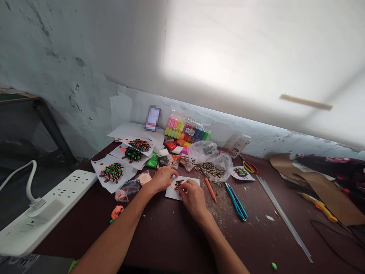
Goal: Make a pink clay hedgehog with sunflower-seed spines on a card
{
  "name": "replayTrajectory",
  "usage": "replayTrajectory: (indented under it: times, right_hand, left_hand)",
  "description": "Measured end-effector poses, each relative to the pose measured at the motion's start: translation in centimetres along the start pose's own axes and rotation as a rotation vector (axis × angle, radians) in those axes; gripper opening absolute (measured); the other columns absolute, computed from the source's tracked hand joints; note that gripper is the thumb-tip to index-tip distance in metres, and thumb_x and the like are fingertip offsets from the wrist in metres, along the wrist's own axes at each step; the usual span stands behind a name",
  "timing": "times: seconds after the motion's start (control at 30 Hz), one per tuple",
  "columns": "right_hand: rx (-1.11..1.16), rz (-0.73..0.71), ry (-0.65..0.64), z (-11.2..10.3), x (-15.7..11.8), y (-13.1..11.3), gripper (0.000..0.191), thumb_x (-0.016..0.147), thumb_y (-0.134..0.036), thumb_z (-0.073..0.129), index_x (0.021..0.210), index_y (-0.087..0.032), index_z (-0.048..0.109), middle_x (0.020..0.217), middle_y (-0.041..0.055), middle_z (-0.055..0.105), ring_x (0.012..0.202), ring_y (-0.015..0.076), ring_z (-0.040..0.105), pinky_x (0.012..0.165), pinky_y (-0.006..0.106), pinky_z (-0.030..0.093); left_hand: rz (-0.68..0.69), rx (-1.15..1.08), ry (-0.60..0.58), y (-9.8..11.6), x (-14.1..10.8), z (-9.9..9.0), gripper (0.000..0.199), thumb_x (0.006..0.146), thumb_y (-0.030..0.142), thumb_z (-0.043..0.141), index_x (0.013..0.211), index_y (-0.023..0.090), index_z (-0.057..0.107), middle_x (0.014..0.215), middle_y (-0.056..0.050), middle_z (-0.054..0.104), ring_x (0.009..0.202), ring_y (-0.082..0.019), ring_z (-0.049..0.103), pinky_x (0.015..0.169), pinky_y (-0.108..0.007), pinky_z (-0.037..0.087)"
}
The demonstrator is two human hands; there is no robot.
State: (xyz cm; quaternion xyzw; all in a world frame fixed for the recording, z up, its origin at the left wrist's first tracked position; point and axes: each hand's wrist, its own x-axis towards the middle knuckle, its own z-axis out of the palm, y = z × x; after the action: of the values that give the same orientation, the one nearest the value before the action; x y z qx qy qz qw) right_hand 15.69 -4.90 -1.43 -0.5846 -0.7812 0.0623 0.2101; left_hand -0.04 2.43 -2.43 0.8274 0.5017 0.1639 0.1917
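A small white card point(172, 193) lies on the dark table in front of me, with a pale shape and several dark, striped seed-like pieces point(179, 185) on it. My left hand point(163, 178) is at the card's upper left edge, its fingers bent and closed on that side. Over the right part of the card, my right hand point(194, 196) is closed in a pinch; whatever lies between its fingertips is hidden. Behind the card, a clear plastic bag point(225, 161) holds a heap of striped seeds point(211, 170). An orange pen-like tool point(211, 190) lies right of the card.
Finished-looking hedgehog pictures point(112, 173) lie at left, near coloured clay packs point(188, 131) and a phone point(153, 118). A blue cutter point(236, 201), scissors point(250, 166), clear glue sticks point(285, 217) and a yellow glue gun point(322, 209) lie right. A power strip point(74, 186) borders the left.
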Motion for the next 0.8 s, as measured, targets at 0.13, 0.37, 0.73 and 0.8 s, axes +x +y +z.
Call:
replayTrajectory:
  times: [0.13,0.37,0.73,0.8]
  right_hand:
    - [0.064,0.063,0.057,-0.7,0.0,0.4,0.008,0.082,-0.022,0.063,0.075,-0.02,0.067,0.077,0.0009,0.062,0.074,0.0147,0.056,0.067,0.024,0.035]
    - [0.051,0.194,0.158,-1.6,0.8,2.9,0.017,0.086,-0.023,0.054,0.076,-0.017,0.068,0.078,0.0025,0.063,0.073,0.0147,0.056,0.066,0.024,0.035]
    - [-0.26,0.371,0.011,-1.8,4.6,5.5,0.026,0.09,-0.023,0.049,0.102,-0.022,0.072,0.096,0.0068,0.066,0.09,0.0175,0.058,0.073,0.025,0.036]
    - [-0.307,0.349,0.014,-1.2,5.3,5.8,0.025,0.09,-0.025,0.05,0.103,-0.022,0.071,0.097,0.0073,0.065,0.091,0.0179,0.056,0.073,0.025,0.035]
  left_hand:
    - [0.005,-0.01,-0.009,0.1,0.0,-0.1,0.032,0.076,0.007,0.052,0.097,0.022,0.072,0.105,-0.006,0.066,0.101,-0.02,0.06,0.088,-0.029,0.044]
    - [-0.025,-0.005,-0.024,0.3,-0.1,-0.4,0.031,0.078,0.008,0.052,0.097,0.023,0.071,0.106,-0.006,0.065,0.102,-0.021,0.059,0.089,-0.03,0.044]
    - [0.002,0.019,-0.012,0.2,0.0,-0.1,0.036,0.078,0.007,0.05,0.106,0.021,0.067,0.11,-0.007,0.065,0.105,-0.021,0.058,0.09,-0.031,0.043]
    - [-0.002,0.021,-0.013,0.2,0.0,-0.1,0.035,0.078,0.008,0.05,0.106,0.02,0.067,0.11,-0.007,0.064,0.105,-0.022,0.059,0.09,-0.031,0.043]
